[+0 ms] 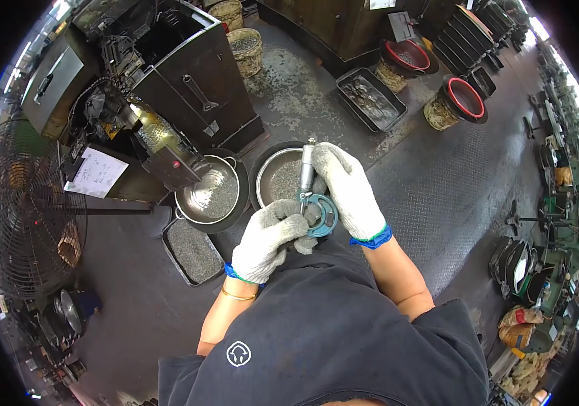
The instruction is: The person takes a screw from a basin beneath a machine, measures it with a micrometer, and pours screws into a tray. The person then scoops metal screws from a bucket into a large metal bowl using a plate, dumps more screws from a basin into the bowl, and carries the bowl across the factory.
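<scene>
A micrometer [325, 215] with a teal C-shaped frame and a silver barrel is held upright in front of my chest. My right hand [348, 191], in a white and grey work glove, has its fingers closed round the silver thimble [307, 166] at the top. My left hand [271, 240], gloved the same way, is closed at the lower left of the frame, with fingertips by the measuring gap. Whether a small part sits between those fingertips is hidden. Just beyond the micrometer is a round pan [262, 181] of small grey metal pieces.
Left of it, a two-handled metal pan [235, 206] catches pieces below a dark machine [198, 91]. A rectangular tray [195, 254] of pieces lies nearer. A large fan [26, 210] stands at left. Farther off are a black tray [371, 101] and buckets with red-rimmed bowls [465, 98].
</scene>
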A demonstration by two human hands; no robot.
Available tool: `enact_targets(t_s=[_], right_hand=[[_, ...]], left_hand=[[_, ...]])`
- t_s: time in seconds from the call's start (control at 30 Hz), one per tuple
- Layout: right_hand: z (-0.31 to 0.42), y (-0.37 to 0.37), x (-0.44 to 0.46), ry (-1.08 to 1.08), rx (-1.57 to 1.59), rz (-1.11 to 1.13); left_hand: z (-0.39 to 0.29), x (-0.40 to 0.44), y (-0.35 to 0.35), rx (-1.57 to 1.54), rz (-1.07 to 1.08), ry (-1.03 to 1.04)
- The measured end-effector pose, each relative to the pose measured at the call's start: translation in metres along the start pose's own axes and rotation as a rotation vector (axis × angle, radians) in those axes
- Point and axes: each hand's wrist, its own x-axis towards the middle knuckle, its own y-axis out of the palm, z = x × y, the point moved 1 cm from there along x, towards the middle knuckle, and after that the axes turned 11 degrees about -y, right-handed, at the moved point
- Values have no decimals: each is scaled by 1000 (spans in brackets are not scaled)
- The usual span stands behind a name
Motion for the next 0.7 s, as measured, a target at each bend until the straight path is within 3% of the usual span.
enact_targets(t_s=[0.27, 0.53, 0.7], right_hand=[[-3, -2, 2, -14, -89, -20], [-17, -9, 1, 11, -86, -6], [-22, -7, 0, 37, 76, -69]], left_hand=[[-3, 4, -2, 13, 21, -18], [-4, 8, -3, 135, -95, 9], [-4, 11, -1, 89, -120, 52]])
